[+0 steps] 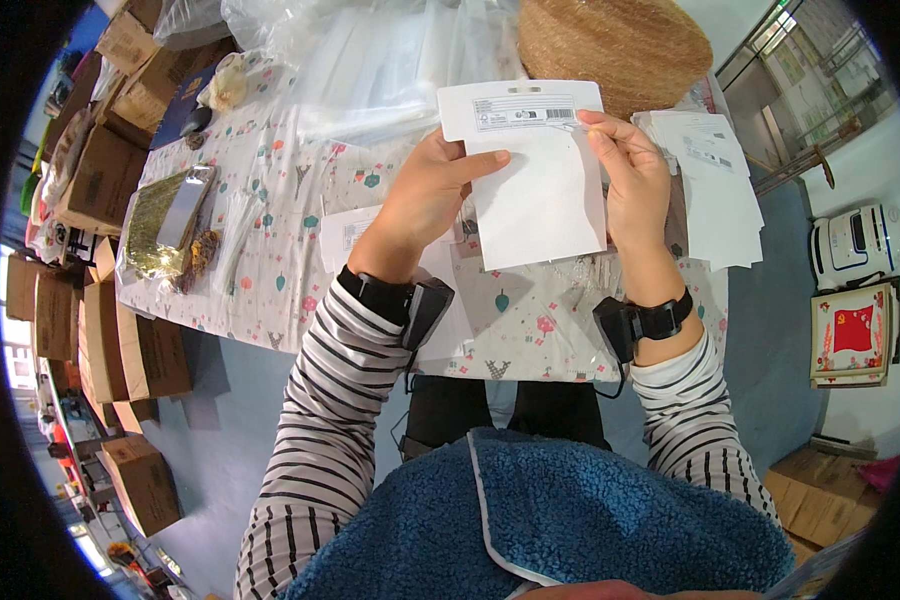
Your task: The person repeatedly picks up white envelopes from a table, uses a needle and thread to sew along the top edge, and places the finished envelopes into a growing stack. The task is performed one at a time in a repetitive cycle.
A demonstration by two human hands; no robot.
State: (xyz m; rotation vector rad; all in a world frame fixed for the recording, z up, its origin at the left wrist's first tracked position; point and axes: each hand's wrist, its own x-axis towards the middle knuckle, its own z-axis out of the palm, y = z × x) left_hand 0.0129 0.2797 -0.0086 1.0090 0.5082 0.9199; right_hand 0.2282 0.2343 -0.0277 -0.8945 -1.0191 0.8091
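Head view: left hand (425, 195) and right hand (632, 170) pinch an upright white packet (540, 190), long axis vertical, label end up

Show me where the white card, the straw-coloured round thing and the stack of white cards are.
white card (540, 200): head view, on its blank middle.
straw-coloured round thing (620, 40): head view, on its woven top.
stack of white cards (715, 195): head view, on the top card.

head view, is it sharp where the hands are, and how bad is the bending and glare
Head view: the left hand, right hand and the white card they hold are sharp and evenly lit; mild glare on clear plastic bags; fisheye bends the table edge, and a black rim rings the picture.
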